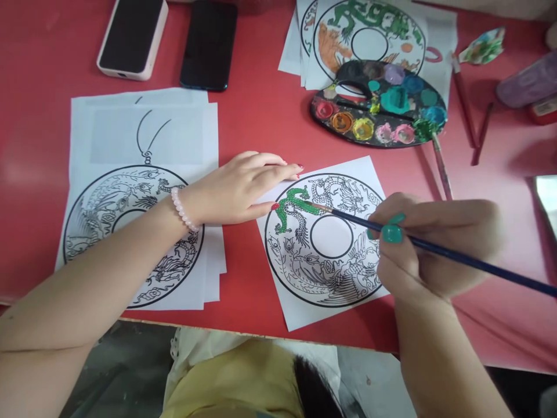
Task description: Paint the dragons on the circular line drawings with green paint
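Note:
My right hand [429,244] is closed round a paintbrush [456,251] with a long dark blue handle. The brush tip touches a green-painted dragon on a printed sheet [300,307], which shows a ring of dragons and birds round a blank circle. Only the dragon at its upper left has green paint; the rest is black line art. Flat at the sheet's upper left edge lies my left hand [248,188], fingers stretched out, holding nothing. A pink bead bracelet [183,210] circles that wrist. My left forearm covers part of a stack of similar printed sheets [213,255].
A black paint palette [348,113] with several colours lies beyond the sheet, a second brush [441,165] resting on it. Painted sheets [439,40] lie behind. Two phones, one white-edged [133,35], one black [209,46], sit at the back left. Thin red brushes [465,104] lie right.

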A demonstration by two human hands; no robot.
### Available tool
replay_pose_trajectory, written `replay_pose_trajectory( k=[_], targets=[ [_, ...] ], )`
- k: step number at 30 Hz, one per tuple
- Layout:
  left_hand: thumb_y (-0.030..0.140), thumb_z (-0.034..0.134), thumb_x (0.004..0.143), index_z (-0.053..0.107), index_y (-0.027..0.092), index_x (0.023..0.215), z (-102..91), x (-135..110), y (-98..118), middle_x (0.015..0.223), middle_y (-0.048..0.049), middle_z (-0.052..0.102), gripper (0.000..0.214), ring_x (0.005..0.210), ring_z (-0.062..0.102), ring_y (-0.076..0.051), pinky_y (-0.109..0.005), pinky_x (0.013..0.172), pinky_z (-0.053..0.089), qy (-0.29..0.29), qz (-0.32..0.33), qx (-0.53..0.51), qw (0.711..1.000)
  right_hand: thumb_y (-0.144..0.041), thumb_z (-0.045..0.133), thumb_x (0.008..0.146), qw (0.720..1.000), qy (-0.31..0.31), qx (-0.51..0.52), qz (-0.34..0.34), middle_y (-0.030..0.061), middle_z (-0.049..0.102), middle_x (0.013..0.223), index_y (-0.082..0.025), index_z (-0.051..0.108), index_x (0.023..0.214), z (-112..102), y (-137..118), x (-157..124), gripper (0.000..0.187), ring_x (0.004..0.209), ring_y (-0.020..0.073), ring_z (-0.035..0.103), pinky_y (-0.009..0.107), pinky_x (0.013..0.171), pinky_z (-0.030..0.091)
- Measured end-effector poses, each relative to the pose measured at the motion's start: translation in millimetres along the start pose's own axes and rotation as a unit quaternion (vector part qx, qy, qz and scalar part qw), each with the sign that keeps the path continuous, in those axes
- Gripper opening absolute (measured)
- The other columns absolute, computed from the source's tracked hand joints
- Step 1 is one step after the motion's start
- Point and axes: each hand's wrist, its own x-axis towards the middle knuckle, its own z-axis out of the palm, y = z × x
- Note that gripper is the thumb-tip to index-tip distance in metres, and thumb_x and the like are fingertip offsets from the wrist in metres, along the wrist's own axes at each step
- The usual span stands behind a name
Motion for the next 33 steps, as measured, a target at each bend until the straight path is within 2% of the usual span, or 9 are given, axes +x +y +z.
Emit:
replay_pose_trajectory(
  k=[3,6,10,15,19,25,28,33],
  targets=[
    [0.021,0.055,0.089,0.036,0.019,0.138,0.0,0,0,0.135,-0.0128,0.050,0.052,0.127,0.044,-0.027,-0.044,0.104,0.036,0.001,0.000,0.004,1.000,-0.008,0.055,0.068,0.998,0.001,0.000,-0.061,-0.0043,0.050,0.056,-0.021,0.049,0.073,3,-5,5,0.014,0.043,0.0092,0.046,0.026,0.037,0.033],
    [0.024,0.055,0.090,0.036,0.019,0.138,0.6,-1,-1,0.135,-0.0126,0.050,0.051,0.127,0.044,-0.027,-0.043,0.104,0.036,0.008,0.005,0.012,1.000,-0.011,0.054,0.071,0.997,0.010,-0.013,-0.071,-0.0053,0.049,0.057,-0.023,0.048,0.077,5,-5,8,0.015,0.045,0.0103,0.049,0.026,0.038,0.034],
    [0.027,0.055,0.090,0.038,0.016,0.137,1.3,-2,-2,0.134,-0.0145,0.050,0.051,0.125,0.045,-0.028,-0.043,0.103,0.037,0.015,0.010,0.020,1.000,-0.016,0.054,0.078,0.991,0.101,-0.074,-0.049,-0.0030,0.055,0.067,-0.024,0.046,0.082,-4,7,11,0.011,0.053,0.0111,0.055,0.027,0.046,0.041],
    [0.029,0.055,0.092,0.038,0.018,0.136,1.5,-3,-3,0.131,-0.0138,0.052,0.048,0.123,0.047,-0.027,-0.042,0.103,0.038,0.022,0.014,0.019,0.999,-0.022,0.055,0.082,0.967,0.207,-0.150,0.005,-0.0032,0.048,0.072,-0.021,0.044,0.084,-21,25,20,0.011,0.057,0.0087,0.053,0.026,0.052,0.041],
    [0.024,0.057,0.089,0.037,0.018,0.136,1.2,-4,-3,0.130,-0.0147,0.051,0.051,0.124,0.046,-0.027,-0.043,0.103,0.039,0.024,0.016,0.020,0.999,-0.022,0.053,0.084,0.960,0.232,-0.151,0.034,-0.0024,0.049,0.071,-0.020,0.045,0.083,-31,38,26,0.008,0.057,0.0088,0.051,0.028,0.056,0.041],
    [0.021,0.055,0.089,0.030,0.024,0.140,0.9,-5,-2,0.133,-0.0123,0.049,0.056,0.125,0.045,-0.027,-0.046,0.103,0.040,0.018,0.016,0.019,1.000,-0.017,0.053,0.080,0.938,0.286,-0.182,0.074,-0.0006,0.053,0.070,-0.021,0.048,0.082,-51,69,28,0.007,0.059,0.0116,0.051,0.032,0.060,0.039],
    [0.021,0.055,0.089,0.030,0.025,0.140,1.0,-5,-2,0.132,-0.0119,0.049,0.057,0.125,0.045,-0.027,-0.046,0.102,0.041,0.024,0.015,0.016,0.999,-0.022,0.050,0.084,0.939,0.272,-0.188,0.094,0.0000,0.052,0.076,-0.022,0.046,0.084,-55,74,28,0.004,0.066,0.0136,0.052,0.034,0.065,0.041],
    [0.021,0.055,0.089,0.032,0.023,0.138,0.8,-5,-2,0.132,-0.0123,0.050,0.054,0.124,0.046,-0.027,-0.046,0.102,0.041,0.022,0.011,0.019,1.000,-0.027,0.049,0.086,0.942,0.245,-0.209,0.100,0.0005,0.052,0.079,-0.024,0.045,0.085,-50,71,29,0.006,0.069,0.0153,0.052,0.037,0.068,0.044]
  ],
)
